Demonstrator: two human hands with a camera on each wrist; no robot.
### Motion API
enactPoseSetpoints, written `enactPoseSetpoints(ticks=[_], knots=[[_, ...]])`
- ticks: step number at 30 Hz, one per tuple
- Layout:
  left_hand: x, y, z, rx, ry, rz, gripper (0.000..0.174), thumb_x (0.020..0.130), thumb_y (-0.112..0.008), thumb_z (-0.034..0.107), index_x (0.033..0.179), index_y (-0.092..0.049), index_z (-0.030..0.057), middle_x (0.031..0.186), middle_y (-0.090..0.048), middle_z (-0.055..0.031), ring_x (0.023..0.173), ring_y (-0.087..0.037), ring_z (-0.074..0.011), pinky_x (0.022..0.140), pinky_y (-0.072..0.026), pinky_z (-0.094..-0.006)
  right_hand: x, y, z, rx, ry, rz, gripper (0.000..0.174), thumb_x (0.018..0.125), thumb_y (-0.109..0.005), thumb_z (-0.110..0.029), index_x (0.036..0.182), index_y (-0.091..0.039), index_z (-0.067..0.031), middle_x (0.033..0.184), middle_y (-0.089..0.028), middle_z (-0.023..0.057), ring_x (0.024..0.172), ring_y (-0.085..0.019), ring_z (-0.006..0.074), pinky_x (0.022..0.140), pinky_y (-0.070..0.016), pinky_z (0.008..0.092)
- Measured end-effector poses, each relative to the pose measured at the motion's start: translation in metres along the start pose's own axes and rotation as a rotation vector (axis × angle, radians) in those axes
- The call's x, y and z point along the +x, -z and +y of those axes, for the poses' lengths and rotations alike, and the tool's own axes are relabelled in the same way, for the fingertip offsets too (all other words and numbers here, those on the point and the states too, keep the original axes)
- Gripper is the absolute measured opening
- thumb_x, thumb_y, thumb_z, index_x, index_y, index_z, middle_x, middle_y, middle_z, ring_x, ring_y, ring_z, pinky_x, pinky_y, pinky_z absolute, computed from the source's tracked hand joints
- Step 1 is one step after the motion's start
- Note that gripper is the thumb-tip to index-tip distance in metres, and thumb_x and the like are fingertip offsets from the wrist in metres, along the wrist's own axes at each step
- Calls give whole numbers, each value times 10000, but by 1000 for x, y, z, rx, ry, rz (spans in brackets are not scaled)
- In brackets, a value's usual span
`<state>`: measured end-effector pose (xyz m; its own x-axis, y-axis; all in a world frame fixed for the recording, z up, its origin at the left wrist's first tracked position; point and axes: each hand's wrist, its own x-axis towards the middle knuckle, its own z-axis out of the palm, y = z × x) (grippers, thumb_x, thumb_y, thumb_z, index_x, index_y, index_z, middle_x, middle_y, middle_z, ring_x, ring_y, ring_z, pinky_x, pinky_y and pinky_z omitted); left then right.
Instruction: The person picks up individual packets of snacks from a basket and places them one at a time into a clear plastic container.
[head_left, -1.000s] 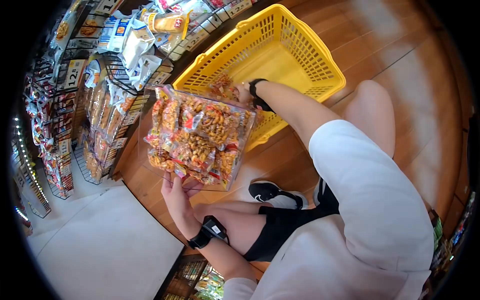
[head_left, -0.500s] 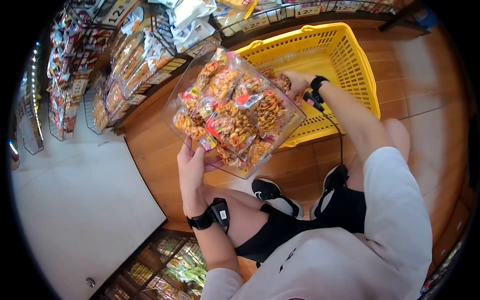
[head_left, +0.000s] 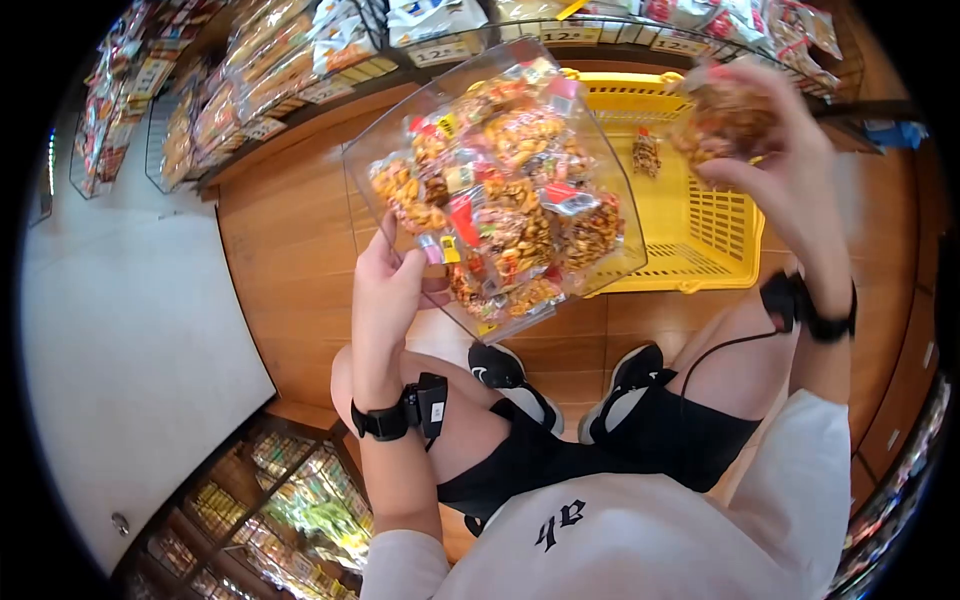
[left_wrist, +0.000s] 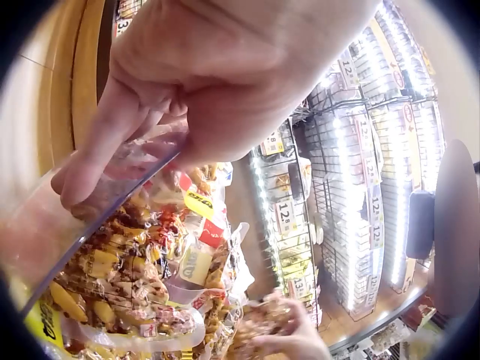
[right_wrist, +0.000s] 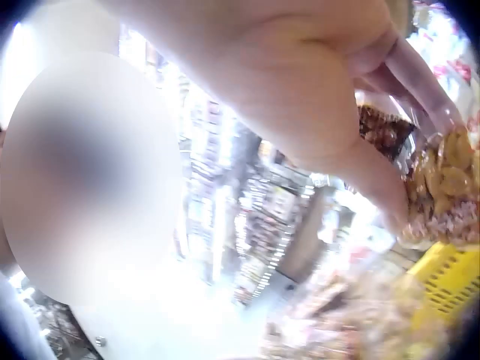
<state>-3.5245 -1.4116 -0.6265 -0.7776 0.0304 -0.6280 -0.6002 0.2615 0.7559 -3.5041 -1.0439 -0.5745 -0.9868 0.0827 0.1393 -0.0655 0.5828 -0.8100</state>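
Observation:
My left hand [head_left: 385, 290] grips the near left edge of a clear plastic bin [head_left: 628, 235]. The bin is tilted and filled with bagged nut snacks [head_left: 515, 225]. In the left wrist view the fingers [left_wrist: 97, 142] curl over the bin's rim. Raised over the right part of a yellow basket [head_left: 715, 265], my right hand [head_left: 795, 160] holds bagged nut snacks [head_left: 725, 120], blurred in the head view. The right wrist view shows thumb and fingers around these bags, with brown clusters inside. One small snack packet [head_left: 646, 153] lies in the basket.
Wire shelves with bread bags [head_left: 270, 60] and price tags [head_left: 445, 50] run along the far side. A white surface [head_left: 130, 320] is at left, a snack rack [head_left: 290, 500] behind it. My shoes [head_left: 500, 370] stand on the wooden floor between bin and knees.
My right hand has risen out of the basket and moved right, with the bagged snacks in it. The left hand still holds the bin, which sits farther right in view as the head turned.

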Motion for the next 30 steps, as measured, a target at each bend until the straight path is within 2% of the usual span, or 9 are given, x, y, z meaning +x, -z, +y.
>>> enactPoseSetpoints(ticks=[4,7,8,13,19,22,24,28,30], knots=[[2,2,3,69,-31,-43,670,959,-470,58,1599,-276,23,977,-703,-105,674,-745,-243,583,-638,-323,0,-50,-59,-485,580,240,630,769,-742,-2,1350,-608,-204,1390,-563,139,1045,-665,273,831,-562,333],[2,-2,4,36,-46,1,620,962,-467,55,1571,-356,41,975,-686,-72,664,-740,-221,558,-629,-303,-13,-121,-68,-702,661,-51,468,855,-651,-155,1312,-654,-261,1537,-454,196,1154,-582,369,995,-496,446],[2,-2,5,35,-59,-5,605,961,-468,53,1559,-378,44,975,-681,-68,663,-740,-218,555,-629,-301,-23,-139,-57,-652,679,-160,399,866,-633,-195,1263,-660,-162,1512,-453,235,1204,-538,479,973,-476,504],[6,3,0,122,-144,12,557,953,-488,59,1509,-461,47,970,-679,-62,658,-735,-204,553,-624,-289,-45,-138,-70,-660,444,-281,539,841,-630,-49,1352,-641,-222,1581,-347,286,1387,-418,516,1097,-398,597],[7,6,3,164,-142,-6,599,942,-508,67,1537,-434,56,968,-698,-84,651,-733,-206,553,-623,-294,-45,-94,-73,-194,359,-343,536,836,-666,-45,1361,-614,-138,1556,-404,245,1361,-497,420,1142,-363,566],[9,7,-3,119,-155,-27,629,933,-529,59,1551,-414,53,940,-699,-90,638,-730,-211,546,-623,-301,-27,-108,-69,-26,321,42,507,865,-690,-100,1362,-594,-92,1507,-468,227,1357,-510,387,1170,-349,523],[13,6,-8,87,-142,-40,644,923,-549,51,1551,-407,38,916,-697,-91,631,-728,-214,538,-623,-308,-21,-129,-55,-221,462,97,530,884,-711,-283,1340,-568,-56,1376,-534,280,1264,-525,453,1103,-388,544],[11,0,-5,31,-77,-49,679,903,-589,26,1550,-384,-3,896,-708,-99,625,-729,-232,535,-633,-333,13,-74,18,-486,357,447,636,908,-707,-438,1379,-533,-47,1400,-514,296,1345,-468,479,1157,-312,598],[21,-2,-15,30,-55,-61,680,910,-588,26,1556,-376,2,898,-715,-101,628,-730,-239,540,-636,-338,7,-53,90,-1048,-21,559,680,910,-706,-432,1421,-477,-45,1388,-531,292,1368,-458,455,1140,-333,585]])
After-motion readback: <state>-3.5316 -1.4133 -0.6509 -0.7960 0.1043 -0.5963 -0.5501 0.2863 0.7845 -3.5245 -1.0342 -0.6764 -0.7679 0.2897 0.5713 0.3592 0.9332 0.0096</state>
